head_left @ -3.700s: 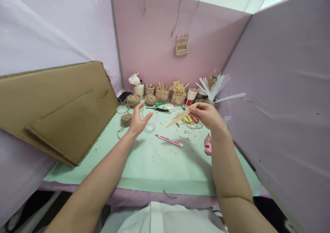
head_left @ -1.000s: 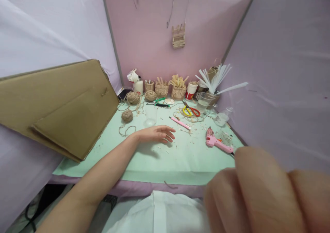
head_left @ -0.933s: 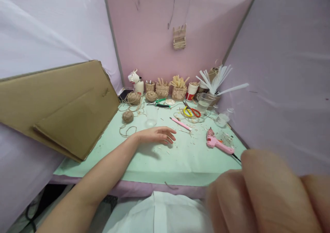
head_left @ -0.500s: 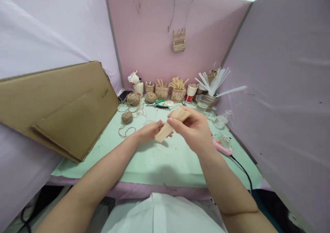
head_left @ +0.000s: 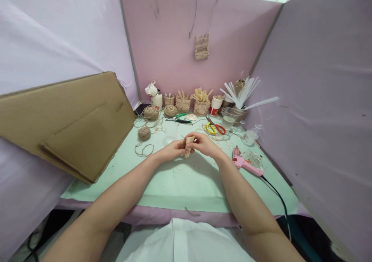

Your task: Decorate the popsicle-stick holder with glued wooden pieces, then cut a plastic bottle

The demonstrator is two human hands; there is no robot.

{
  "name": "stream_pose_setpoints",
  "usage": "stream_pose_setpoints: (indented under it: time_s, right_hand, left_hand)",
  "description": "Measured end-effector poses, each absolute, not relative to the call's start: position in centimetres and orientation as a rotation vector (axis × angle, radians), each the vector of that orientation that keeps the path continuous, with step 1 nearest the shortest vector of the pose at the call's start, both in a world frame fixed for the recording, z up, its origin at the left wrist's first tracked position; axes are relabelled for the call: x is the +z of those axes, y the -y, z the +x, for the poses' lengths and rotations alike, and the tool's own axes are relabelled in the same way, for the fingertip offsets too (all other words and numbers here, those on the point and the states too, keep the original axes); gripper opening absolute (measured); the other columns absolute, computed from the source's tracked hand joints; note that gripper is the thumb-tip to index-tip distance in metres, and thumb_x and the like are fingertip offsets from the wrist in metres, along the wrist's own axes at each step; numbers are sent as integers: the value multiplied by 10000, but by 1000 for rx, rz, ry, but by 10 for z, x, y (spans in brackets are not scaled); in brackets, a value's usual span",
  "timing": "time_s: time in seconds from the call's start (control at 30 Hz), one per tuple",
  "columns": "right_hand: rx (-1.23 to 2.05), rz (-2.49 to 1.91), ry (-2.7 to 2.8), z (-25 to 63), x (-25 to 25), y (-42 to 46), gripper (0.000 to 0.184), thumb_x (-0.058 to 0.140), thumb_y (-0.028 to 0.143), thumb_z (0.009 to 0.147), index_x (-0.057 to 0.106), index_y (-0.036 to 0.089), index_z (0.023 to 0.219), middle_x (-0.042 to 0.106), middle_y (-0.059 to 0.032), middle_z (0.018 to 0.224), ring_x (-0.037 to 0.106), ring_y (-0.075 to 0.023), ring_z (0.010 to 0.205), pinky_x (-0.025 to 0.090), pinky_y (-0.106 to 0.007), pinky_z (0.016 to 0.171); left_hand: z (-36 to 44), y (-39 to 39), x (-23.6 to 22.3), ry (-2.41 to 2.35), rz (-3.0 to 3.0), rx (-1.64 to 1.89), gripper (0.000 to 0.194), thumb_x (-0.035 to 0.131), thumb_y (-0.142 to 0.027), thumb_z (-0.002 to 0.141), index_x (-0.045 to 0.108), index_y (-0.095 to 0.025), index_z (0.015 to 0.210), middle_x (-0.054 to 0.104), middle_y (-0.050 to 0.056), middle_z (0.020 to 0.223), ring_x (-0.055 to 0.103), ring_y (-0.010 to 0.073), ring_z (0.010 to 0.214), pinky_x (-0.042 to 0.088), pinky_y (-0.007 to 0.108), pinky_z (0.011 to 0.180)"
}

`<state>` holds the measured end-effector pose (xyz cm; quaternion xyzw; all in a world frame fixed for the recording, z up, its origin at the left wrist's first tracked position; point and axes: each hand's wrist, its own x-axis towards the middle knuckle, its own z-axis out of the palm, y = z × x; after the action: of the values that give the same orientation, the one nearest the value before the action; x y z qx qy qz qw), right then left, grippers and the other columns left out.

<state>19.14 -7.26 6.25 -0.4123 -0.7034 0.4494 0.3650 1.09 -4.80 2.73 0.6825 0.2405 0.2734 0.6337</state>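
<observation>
Between my two hands, over the middle of the green-covered table point(head_left: 174, 188), is a small pale wooden piece point(head_left: 188, 148) that looks built from flat craft sticks. My right hand point(head_left: 202, 144) pinches it with thumb and fingers from the right. From the left, the fingers of my left hand point(head_left: 174, 149) close on its edge. The piece stands roughly upright, and its far side is hidden. Small pale scraps lie on the cover below my hands.
Right of my arm lies a pink glue gun point(head_left: 247, 166) with a black cord. Scissors point(head_left: 215, 128), pliers point(head_left: 178, 119) and twine balls point(head_left: 144, 133) lie farther back. Stick-filled baskets point(head_left: 201, 107) line the pink wall. Cardboard point(head_left: 87, 95) leans at left; a clear cup point(head_left: 229, 117) stands right.
My right hand has lowered and moved away from me with the wooden piece, which has turned from slanted to nearly upright. My left hand now grips it too. The scissors and glue gun are uncovered.
</observation>
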Motion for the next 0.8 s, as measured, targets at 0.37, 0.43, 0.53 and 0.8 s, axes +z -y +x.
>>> stream_pose_setpoints:
  time_s: [0.37, 0.43, 0.53, 0.8]
  right_hand:
    - [670, -1329, 1928, 186, 55, 82, 243, 721, 265, 651, 555, 189, 812, 524, 23, 797, 463, -128, 689, 365, -256, 613]
    - [622, -1373, 1885, 179, 54, 87, 233, 717, 282, 662, 526, 194, 762, 511, 29, 768, 459, -130, 682, 343, -255, 600]
    - [595, -1360, 1822, 172, 53, 91, 209, 700, 307, 689, 544, 194, 771, 521, 19, 766, 472, -137, 685, 344, -258, 599]
    - [1015, -1084, 1591, 191, 68, 96, 212, 634, 390, 771, 600, 181, 781, 530, 41, 592, 475, -99, 508, 367, -240, 499]
  left_hand:
    - [17, 54, 21, -686, 1814, 667, 349, 612, -377, 795, 575, -119, 1028, 617, 58, 943, 539, 176, 866, 432, 297, 794]
    - [22, 57, 20, -676, 1801, 711, 299, 586, -295, 783, 560, -122, 1026, 605, 52, 937, 529, 168, 865, 432, 287, 786]
    - [27, 61, 18, -690, 1782, 760, 182, 520, -203, 749, 548, -136, 917, 579, 32, 858, 511, 150, 807, 429, 272, 741]
    - [7, 68, 47, -514, 1681, 336, 316, 610, -381, 816, 530, -163, 1030, 545, -15, 724, 526, 126, 660, 427, 271, 656]
